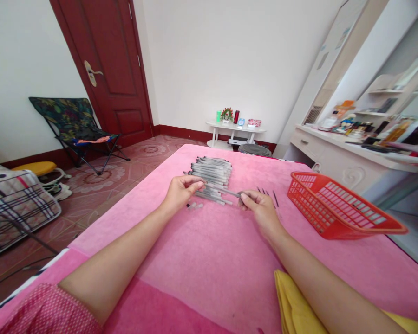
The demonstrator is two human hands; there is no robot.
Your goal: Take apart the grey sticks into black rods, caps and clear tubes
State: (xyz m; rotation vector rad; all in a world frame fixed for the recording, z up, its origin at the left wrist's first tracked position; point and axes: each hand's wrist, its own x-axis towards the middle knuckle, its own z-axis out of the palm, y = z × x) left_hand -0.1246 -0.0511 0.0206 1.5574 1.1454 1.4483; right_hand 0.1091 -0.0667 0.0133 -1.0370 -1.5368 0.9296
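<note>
Here, the left hand (181, 190) and right hand (263, 207) pinch a slim, straight, greyish pen (223, 189) spanning the gap between them.

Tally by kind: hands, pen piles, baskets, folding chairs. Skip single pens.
Hands: 2 (left hand, right hand)
Pen pile: 1, its pens too overlapped to count
Red basket: 1
Folding chair: 1
Total: 5
</note>
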